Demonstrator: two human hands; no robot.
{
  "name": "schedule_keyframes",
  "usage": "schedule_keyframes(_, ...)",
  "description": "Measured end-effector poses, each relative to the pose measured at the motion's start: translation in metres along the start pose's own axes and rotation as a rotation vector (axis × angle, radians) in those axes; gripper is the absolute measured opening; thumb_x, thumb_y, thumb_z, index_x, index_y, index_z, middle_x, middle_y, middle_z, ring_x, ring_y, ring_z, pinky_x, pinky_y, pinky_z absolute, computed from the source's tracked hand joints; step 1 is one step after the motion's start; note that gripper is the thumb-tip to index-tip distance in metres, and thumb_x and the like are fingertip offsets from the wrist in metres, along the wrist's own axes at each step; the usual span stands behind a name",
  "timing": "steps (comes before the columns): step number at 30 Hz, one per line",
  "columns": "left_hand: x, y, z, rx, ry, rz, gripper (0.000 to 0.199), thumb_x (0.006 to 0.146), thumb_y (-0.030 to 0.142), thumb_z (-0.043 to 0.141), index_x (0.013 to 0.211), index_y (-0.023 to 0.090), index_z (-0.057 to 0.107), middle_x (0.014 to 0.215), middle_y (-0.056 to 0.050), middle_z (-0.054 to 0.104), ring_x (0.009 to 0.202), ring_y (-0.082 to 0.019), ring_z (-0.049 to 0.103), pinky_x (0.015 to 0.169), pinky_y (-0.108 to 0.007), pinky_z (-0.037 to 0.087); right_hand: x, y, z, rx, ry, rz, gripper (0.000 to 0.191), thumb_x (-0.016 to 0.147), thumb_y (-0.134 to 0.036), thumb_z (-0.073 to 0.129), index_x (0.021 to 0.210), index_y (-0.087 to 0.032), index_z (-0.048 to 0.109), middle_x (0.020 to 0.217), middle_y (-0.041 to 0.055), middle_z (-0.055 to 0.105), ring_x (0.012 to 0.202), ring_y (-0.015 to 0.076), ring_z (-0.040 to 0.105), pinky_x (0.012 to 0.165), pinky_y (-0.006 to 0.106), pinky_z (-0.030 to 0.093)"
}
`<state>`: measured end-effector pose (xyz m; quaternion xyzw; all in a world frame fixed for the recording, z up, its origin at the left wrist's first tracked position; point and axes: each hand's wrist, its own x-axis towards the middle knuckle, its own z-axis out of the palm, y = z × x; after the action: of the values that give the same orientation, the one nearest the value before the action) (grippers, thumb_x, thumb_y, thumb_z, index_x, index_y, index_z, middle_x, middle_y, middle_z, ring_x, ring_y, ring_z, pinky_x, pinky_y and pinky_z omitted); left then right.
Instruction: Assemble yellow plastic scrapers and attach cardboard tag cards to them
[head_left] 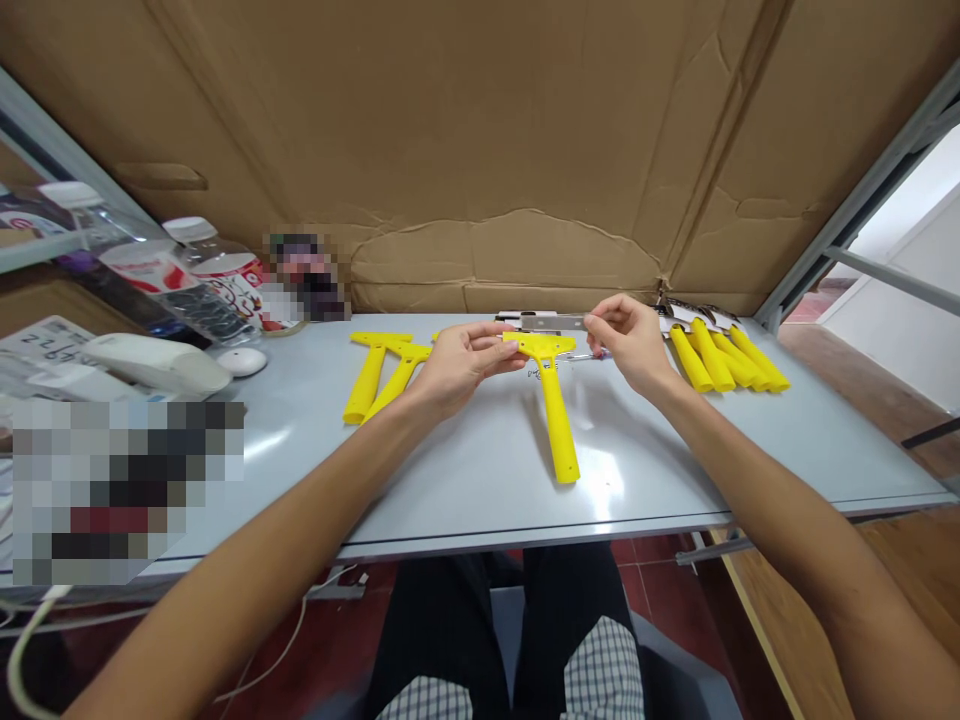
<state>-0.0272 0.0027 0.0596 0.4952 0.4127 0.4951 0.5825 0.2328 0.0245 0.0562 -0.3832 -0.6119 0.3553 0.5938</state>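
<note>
My left hand (469, 365) pinches the left end of the wide head of a yellow plastic scraper handle (559, 425). Its grip points down toward the table's front edge. In my right hand (628, 340) is one end of a flat metal strip with holes (553, 323), held level just above and behind the yellow head. Small metal screws (541, 373) lie on the table behind the handle. Partly hidden behind my right fingers is a thin screwdriver-like tool (583, 357). Two more yellow handles (365, 385) lie to the left of my left hand.
Several yellow-handled scrapers (720, 360) with pale heads lie at the right rear. Plastic bottles (217, 275), a white mouse (242, 361) and a white device (157, 362) stand at the left. A cardboard wall (480, 150) closes off the back of the grey table (465, 505).
</note>
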Motion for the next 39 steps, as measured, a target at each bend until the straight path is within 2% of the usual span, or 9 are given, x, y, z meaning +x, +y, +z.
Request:
schedule_keyframes(3,-0.003,0.003,0.003,0.039,0.047,-0.009,0.037,0.090,0.018,0.095,0.122,0.011,0.077,0.109,-0.016,0.089,0.095,-0.024,0.087,0.113,-0.046,0.067,-0.004,-0.009,0.002,-0.060,0.110,-0.141,0.026,0.082,-0.036,0.089,0.089,-0.025,0.066,0.074,-0.0023,0.070,0.060,0.0129,0.063,0.053,0.028,0.052)
schedule_keyframes(5,-0.004,0.003,0.004,0.048,0.064,0.001,0.036,0.090,0.017,0.094,0.120,0.011,0.077,0.108,-0.016,0.089,0.095,-0.024,0.087,0.113,-0.047,0.068,-0.006,-0.012,0.004,-0.072,0.134,-0.175,0.025,0.083,-0.036,0.088,0.089,-0.025,0.066,0.074,-0.0028,0.069,0.059,0.0126,0.064,0.051,0.027,0.052)
schedule_keyframes(11,0.001,-0.005,0.002,0.010,0.036,0.038,0.035,0.088,0.017,0.095,0.117,0.010,0.077,0.103,-0.016,0.088,0.091,-0.025,0.087,0.110,-0.049,0.069,-0.005,-0.003,0.008,0.059,0.054,0.016,0.036,0.075,-0.045,0.095,0.087,-0.023,0.069,0.069,-0.0014,0.071,0.060,0.0141,0.066,0.054,0.027,0.055)
schedule_keyframes(17,0.004,-0.012,0.002,-0.019,-0.028,0.093,0.043,0.081,0.026,0.101,0.114,0.011,0.079,0.106,-0.015,0.088,0.095,-0.026,0.087,0.110,-0.050,0.069,-0.007,0.015,0.014,0.046,0.003,0.168,0.044,0.068,-0.051,0.101,0.085,-0.021,0.074,0.074,0.0014,0.075,0.064,0.0120,0.058,0.055,0.026,0.045)
schedule_keyframes(24,0.004,-0.016,0.006,-0.062,-0.004,0.083,0.039,0.077,0.019,0.100,0.108,0.012,0.077,0.099,-0.013,0.088,0.086,-0.023,0.086,0.105,-0.048,0.071,-0.008,0.019,0.009,-0.072,0.026,0.054,0.025,0.083,-0.040,0.091,0.091,-0.021,0.077,0.087,0.0054,0.078,0.080,0.0188,0.070,0.060,0.030,0.049)
schedule_keyframes(28,0.004,-0.015,0.005,-0.052,0.006,0.097,0.043,0.078,0.018,0.098,0.114,0.012,0.075,0.095,-0.011,0.088,0.084,-0.023,0.086,0.106,-0.049,0.071,-0.008,0.022,0.007,-0.141,0.019,0.017,0.020,0.083,-0.036,0.090,0.089,-0.021,0.077,0.095,0.0065,0.081,0.089,0.0209,0.073,0.071,0.033,0.056)
schedule_keyframes(31,0.003,-0.013,0.006,-0.033,0.016,0.089,0.045,0.080,0.017,0.096,0.118,0.013,0.072,0.095,-0.012,0.087,0.083,-0.023,0.086,0.107,-0.050,0.070,-0.008,0.024,0.009,-0.156,0.032,0.027,0.022,0.082,-0.037,0.090,0.090,-0.022,0.076,0.098,0.0062,0.081,0.091,0.0214,0.074,0.073,0.034,0.059)
schedule_keyframes(35,0.000,-0.011,0.009,-0.018,0.010,0.072,0.046,0.080,0.015,0.095,0.118,0.014,0.069,0.097,-0.013,0.087,0.083,-0.024,0.087,0.107,-0.051,0.070,-0.009,0.019,0.012,-0.057,0.033,0.176,0.033,0.075,-0.039,0.097,0.092,-0.022,0.075,0.105,0.0075,0.081,0.093,0.0230,0.077,0.066,0.032,0.062)
schedule_keyframes(39,-0.002,-0.010,0.010,-0.007,0.005,0.056,0.043,0.081,0.014,0.094,0.116,0.014,0.070,0.103,-0.014,0.088,0.084,-0.023,0.087,0.105,-0.049,0.070,-0.009,0.014,0.013,0.088,-0.062,0.343,0.043,0.072,-0.040,0.103,0.097,-0.021,0.074,0.085,0.0050,0.079,0.078,0.0202,0.077,0.062,0.030,0.062)
